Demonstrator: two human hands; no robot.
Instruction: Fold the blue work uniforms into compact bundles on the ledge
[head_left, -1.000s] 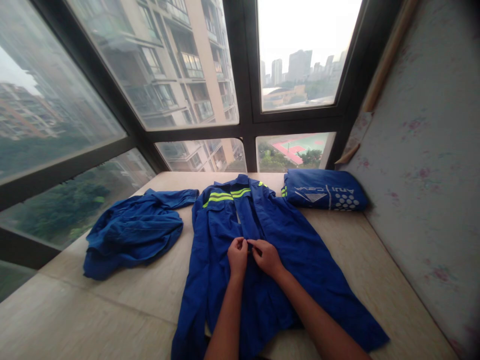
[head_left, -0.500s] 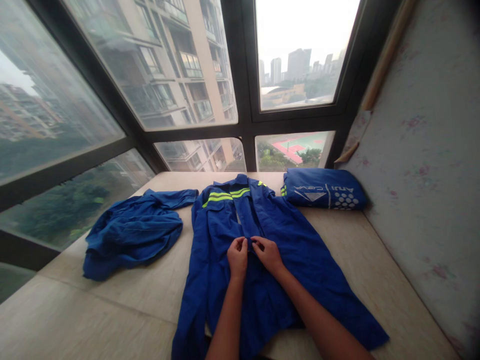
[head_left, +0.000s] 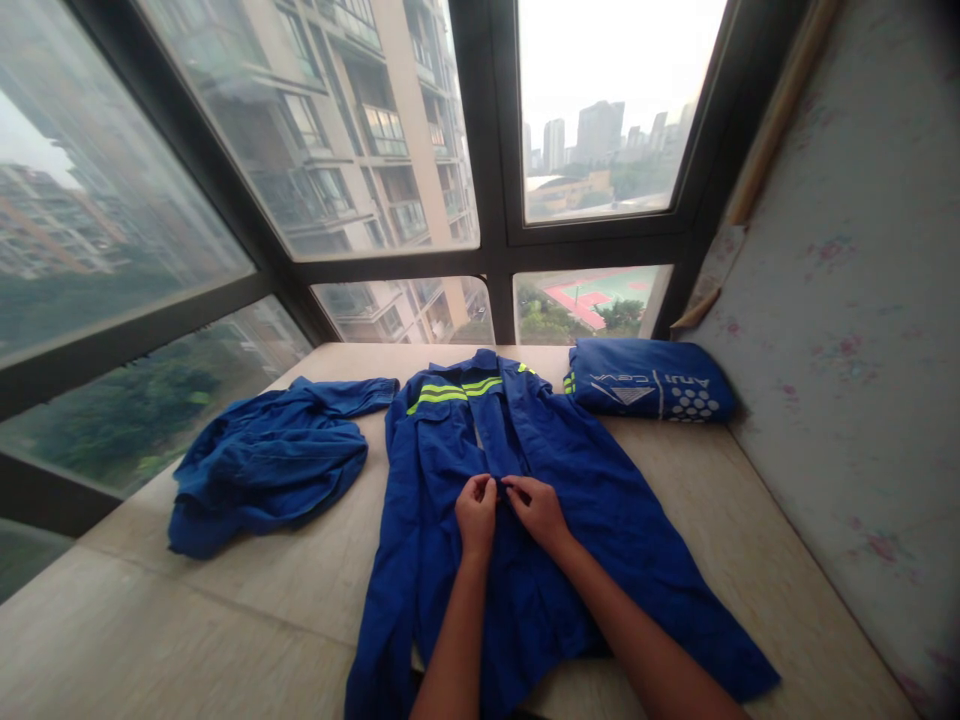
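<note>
While the blue jacket (head_left: 439, 500) lies spread over the window ledge (head_left: 247, 620), collar pointing away, the left hand (head_left: 475, 515) and right hand (head_left: 538, 508) meet over its front. Just beyond them a pale sliver (head_left: 478, 434) shows between the front edges, so that stretch looks unfastened to me; nearer than the hands, I can't tell how much is closed. Ahead and to their right sits a blue bundle (head_left: 645, 380), already folded; out to their left, a crumpled blue shirt (head_left: 270, 470) lies loose, not folded.

The left forearm (head_left: 456, 630) reaches almost straight ahead, and the right forearm (head_left: 637, 630) slants in from the side, bringing the fingertips almost together. Each hand is narrowed to a pinch, seemingly nipping the jacket's front edge; any button there is too small to see.
</note>
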